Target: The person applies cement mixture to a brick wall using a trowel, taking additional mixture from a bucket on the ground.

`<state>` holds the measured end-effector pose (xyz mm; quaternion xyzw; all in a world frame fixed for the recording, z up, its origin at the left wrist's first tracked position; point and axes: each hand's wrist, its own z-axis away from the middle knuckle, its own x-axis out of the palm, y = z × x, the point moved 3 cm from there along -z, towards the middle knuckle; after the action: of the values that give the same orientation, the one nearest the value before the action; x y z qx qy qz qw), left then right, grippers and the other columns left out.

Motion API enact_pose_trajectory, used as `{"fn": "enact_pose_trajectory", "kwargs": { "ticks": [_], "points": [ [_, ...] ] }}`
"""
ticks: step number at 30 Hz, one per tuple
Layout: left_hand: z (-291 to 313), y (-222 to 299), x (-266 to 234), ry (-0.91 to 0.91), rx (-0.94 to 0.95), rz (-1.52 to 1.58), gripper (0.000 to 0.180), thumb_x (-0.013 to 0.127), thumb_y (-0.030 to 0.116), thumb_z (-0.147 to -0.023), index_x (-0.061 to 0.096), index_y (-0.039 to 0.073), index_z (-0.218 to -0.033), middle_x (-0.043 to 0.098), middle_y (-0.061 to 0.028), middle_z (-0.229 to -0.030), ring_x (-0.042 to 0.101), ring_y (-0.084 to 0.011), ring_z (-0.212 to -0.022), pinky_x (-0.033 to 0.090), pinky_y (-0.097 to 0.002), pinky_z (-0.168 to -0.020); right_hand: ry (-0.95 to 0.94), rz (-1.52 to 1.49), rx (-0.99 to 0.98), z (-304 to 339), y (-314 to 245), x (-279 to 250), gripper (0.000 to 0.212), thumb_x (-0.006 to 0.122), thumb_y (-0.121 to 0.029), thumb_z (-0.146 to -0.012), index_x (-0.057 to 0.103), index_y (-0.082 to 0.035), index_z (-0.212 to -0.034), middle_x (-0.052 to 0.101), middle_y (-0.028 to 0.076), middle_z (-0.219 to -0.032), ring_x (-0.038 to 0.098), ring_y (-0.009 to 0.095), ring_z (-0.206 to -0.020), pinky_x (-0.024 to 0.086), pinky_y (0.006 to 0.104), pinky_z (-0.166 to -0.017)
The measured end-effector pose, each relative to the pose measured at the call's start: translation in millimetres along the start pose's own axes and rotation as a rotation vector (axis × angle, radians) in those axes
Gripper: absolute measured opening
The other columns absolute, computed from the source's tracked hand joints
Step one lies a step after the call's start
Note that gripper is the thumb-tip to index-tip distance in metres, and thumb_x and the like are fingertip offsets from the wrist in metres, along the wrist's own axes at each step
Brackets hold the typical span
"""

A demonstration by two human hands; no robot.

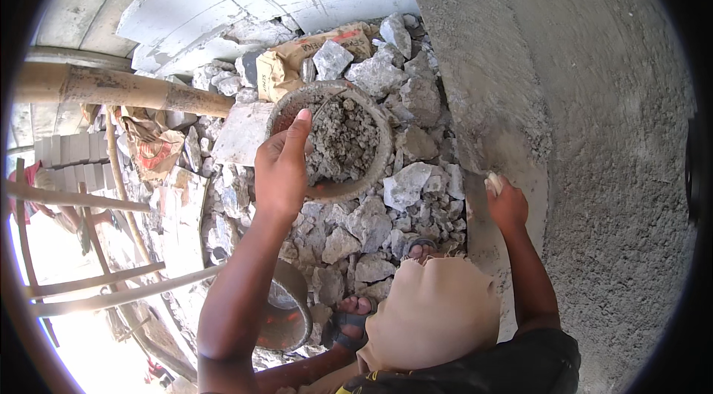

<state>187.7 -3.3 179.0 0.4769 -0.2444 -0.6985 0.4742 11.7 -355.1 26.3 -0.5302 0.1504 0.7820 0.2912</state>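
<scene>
The left hand [282, 175] curls at the left rim of the bucket [385, 143] on the rubble [364, 223], its grip unclear; the right closes round a pale handle [492, 182]. Mortar [345, 138] remains, and the right-hand cement surface [616, 260] looks partly rough, seemingly unfinished.

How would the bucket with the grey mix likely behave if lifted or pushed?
The bucket would probably feel heavy, since lumpy grey mix covers most of its inside. Pushed, it may snag or tip, as uneven rubble lies around it. The mix looks coarse and clumped, so it would likely shift rather than slosh.
</scene>
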Motion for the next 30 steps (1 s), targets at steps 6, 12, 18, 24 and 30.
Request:
{"fn": "enact_pose_trajectory", "kwargs": {
  "ticks": [6,12,18,24,30],
  "points": [
    [-60,2,15,0.054,-0.024,-0.014,0.067,0.055,0.056,-0.088,0.067,-0.009,-0.097,0.044,0.0014,-0.061,0.043,-0.009,-0.062,0.036,-0.0246,-0.062,-0.022,-0.014,-0.041,-45,-21,3,0.042,0.056,-0.044,-0.088,0.061,-0.013,-0.116,0.067,0.02,-0.087,0.065,0.039,-0.084,0.051,0.0466,-0.074],
    [-63,4,16,-0.004,0.037,0.016,0.065,0.054,0.055,-0.089,0.067,-0.008,-0.091,0.04,0.0041,-0.059,0.039,-0.0073,-0.058,0.031,-0.0219,-0.058,0.052,-0.042,0.03,-93,-26,-5,0.043,0.055,-0.046,-0.089,0.06,-0.014,-0.117,0.067,0.02,-0.091,0.065,0.038,-0.086,0.051,0.0474,-0.074],
    [-66,-10,3,0.084,0.207,0.077,0.042,0.063,0.038,-0.09,0.064,-0.005,-0.088,0.049,0.003,-0.065,0.043,-0.0075,-0.062,0.035,-0.0242,-0.056,0.179,-0.185,0.063,-99,-20,7,0.045,0.056,-0.049,-0.086,0.062,-0.014,-0.114,0.066,0.022,-0.095,0.063,0.04,-0.089,0.05,0.0471,-0.077],
    [-51,-16,5,0.119,0.288,-0.105,0.031,0.061,0.026,-0.092,0.058,-0.003,-0.101,0.052,0.0004,-0.074,0.043,-0.0064,-0.067,0.037,-0.0224,-0.061,0.314,-0.544,0.299,-87,70,52,0.05,0.059,-0.046,-0.088,0.061,-0.004,-0.114,0.067,0.018,-0.087,0.067,0.032,-0.077,0.051,0.0424,-0.066],
    [-55,-30,-2,0.151,0.322,-0.176,0.052,0.064,0.027,-0.089,0.046,-0.005,-0.125,0.059,-0.0101,-0.097,0.055,-0.0154,-0.088,0.044,-0.0284,-0.08,-0.014,-0.767,0.207,-61,-26,10,0.047,0.057,-0.043,-0.09,0.058,-0.005,-0.118,0.062,0.012,-0.073,0.057,0.022,-0.048,0.042,0.0349,-0.042]
  ]
}}
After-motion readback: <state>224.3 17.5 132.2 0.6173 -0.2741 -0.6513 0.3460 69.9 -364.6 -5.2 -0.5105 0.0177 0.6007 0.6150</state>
